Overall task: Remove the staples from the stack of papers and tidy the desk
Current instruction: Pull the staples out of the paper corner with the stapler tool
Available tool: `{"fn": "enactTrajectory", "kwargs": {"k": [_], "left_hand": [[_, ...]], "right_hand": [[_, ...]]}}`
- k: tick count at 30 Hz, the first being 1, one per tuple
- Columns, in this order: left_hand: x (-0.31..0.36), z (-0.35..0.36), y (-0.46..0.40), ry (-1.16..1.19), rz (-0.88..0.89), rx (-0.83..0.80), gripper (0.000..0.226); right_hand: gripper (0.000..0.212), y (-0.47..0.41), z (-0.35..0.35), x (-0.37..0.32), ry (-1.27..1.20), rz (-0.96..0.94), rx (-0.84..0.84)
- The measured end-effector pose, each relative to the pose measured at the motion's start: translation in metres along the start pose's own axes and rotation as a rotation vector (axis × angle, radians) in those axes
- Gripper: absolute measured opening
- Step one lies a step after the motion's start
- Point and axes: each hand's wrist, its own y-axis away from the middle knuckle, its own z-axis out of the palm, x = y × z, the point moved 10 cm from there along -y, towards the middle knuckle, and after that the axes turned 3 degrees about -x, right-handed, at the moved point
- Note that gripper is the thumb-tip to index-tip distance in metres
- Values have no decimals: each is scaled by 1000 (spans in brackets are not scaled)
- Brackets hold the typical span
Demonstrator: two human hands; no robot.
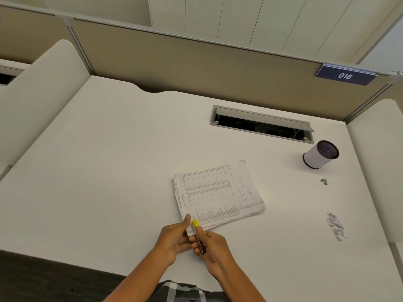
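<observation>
We're under soft, even light here, fairly bright, spread flat across the white desk with no glare. Shadows stay faint: a pale smudge beneath the hands (barely there). Wide-angle bending is plain to us, as the partition rail bows and the desk edges splay outward. Print on the stack of papers blurs to grey lines, and the loose staples at right look smeared.

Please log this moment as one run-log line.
step: unstapling | left hand: pins paper stack corner | right hand: holds yellow-tipped tool at that corner | loose staples: desk right
</observation>
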Motion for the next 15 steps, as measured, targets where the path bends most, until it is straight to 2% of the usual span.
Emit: {"fn": "enactTrajectory", "kwargs": {"k": [15], "left_hand": [[12, 4, 3, 0, 98, 130, 29]], "right_hand": [[32, 2, 0, -3, 81, -42, 70]]}}
